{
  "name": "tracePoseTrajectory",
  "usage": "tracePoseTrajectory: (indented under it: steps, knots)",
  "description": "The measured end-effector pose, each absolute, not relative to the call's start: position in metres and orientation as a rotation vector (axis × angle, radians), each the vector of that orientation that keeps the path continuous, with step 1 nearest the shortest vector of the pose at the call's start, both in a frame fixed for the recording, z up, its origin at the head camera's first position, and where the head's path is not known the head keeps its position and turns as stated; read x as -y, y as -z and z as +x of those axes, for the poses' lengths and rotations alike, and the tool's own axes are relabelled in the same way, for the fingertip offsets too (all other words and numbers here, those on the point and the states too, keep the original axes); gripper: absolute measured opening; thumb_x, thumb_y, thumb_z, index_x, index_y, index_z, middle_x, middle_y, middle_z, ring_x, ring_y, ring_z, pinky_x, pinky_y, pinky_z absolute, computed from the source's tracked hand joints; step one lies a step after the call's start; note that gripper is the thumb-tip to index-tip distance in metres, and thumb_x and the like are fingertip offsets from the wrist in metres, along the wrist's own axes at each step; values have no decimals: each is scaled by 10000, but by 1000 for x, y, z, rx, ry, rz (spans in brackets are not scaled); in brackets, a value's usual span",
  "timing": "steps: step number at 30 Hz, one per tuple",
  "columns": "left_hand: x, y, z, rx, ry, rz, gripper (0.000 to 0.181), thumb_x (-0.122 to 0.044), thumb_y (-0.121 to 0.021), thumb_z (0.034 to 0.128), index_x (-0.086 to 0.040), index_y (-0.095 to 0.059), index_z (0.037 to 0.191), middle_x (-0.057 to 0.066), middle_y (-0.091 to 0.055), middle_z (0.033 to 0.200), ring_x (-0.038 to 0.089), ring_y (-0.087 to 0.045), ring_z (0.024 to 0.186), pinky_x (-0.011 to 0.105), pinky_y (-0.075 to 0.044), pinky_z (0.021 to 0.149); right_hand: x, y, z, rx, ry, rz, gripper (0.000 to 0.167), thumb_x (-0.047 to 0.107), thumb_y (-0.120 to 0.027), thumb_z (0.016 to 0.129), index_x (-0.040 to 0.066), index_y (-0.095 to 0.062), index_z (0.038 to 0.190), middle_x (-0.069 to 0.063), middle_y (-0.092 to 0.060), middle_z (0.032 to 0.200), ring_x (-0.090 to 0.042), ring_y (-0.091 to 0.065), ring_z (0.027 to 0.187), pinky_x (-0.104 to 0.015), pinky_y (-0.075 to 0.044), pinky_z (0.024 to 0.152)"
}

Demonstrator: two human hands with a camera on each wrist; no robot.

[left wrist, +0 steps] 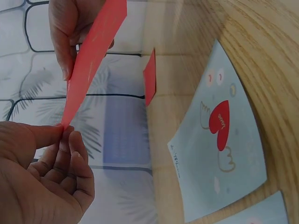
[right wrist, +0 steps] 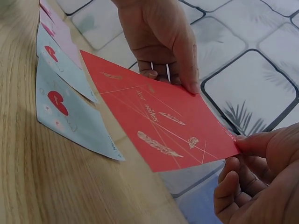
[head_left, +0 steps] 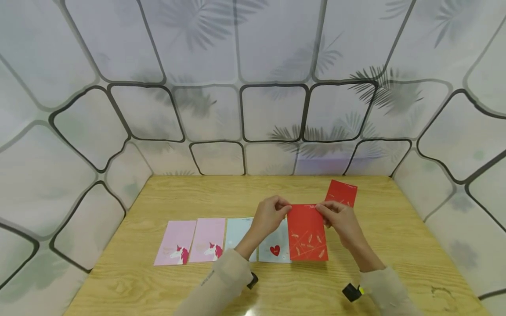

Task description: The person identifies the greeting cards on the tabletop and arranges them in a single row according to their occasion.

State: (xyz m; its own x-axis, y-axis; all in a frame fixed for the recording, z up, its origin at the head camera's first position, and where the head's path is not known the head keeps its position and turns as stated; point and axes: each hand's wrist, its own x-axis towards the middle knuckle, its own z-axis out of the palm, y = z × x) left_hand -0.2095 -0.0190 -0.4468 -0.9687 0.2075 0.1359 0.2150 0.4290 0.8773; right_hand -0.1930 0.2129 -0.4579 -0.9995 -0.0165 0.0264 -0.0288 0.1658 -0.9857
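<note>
Both hands hold up one red greeting card (head_left: 307, 235) with gold feather drawings, above the table. My left hand (head_left: 270, 214) pinches its upper left corner between thumb and fingers. At the upper right corner, my right hand (head_left: 341, 220) pinches it the same way. In the right wrist view the card's printed face (right wrist: 159, 116) shows gold lines and feathers. Just left of it lies a pale blue card (head_left: 275, 248) with a red heart, partly covered by the red one in the head view. A second blue card (head_left: 236, 232) is partly hidden behind my left forearm.
Two pink unicorn cards (head_left: 176, 242) continue the row at left. Another red card (head_left: 342, 192) lies farther back on the wooden table (head_left: 197, 289), behind my right hand. Patterned cloth walls (head_left: 213, 114) enclose the table at the back and sides.
</note>
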Motion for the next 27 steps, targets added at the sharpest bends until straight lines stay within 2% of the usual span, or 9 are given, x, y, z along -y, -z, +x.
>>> tracePoseTrajectory:
  steps: [4, 11, 20, 27]
  knots:
    - [16, 452, -211, 2683, 1612, -375, 83, -192, -702, 1006, -114, -728, 1001, 38, -710, 836, 52, -592, 659, 226, -463, 540, -215, 463, -193, 2415, -2004, 11, 376, 230, -699, 1014, -104, -666, 1184, -45, -598, 756, -139, -525, 658, -288, -505, 619]
    - [9, 459, -215, 2728, 1550, -338, 100, -212, -717, 997, -114, -736, 991, -66, -671, 802, 45, -596, 680, 224, -478, 558, -219, 471, -195, 2428, -2003, -21, 365, 222, -686, 1022, -99, -665, 1195, -55, -590, 764, -132, -511, 653, -279, -493, 611]
    - [0, 470, -219, 2743, 1529, -334, 100, -199, -716, 994, -105, -751, 994, -76, -678, 789, 34, -562, 653, 216, -446, 550, -227, 483, -201, 2503, -1945, -75, 403, 254, -675, 1029, -79, -659, 1257, -41, -606, 785, -137, -517, 666, -278, -491, 616]
    - [-4, 478, -222, 2753, 1514, -321, 106, -196, -724, 986, -94, -753, 984, -62, -683, 781, 45, -553, 630, 217, -437, 537, -228, 488, -202, 2535, -1912, -100, 417, 287, -682, 1024, -71, -673, 1237, -24, -623, 788, -139, -534, 678, -286, -492, 619]
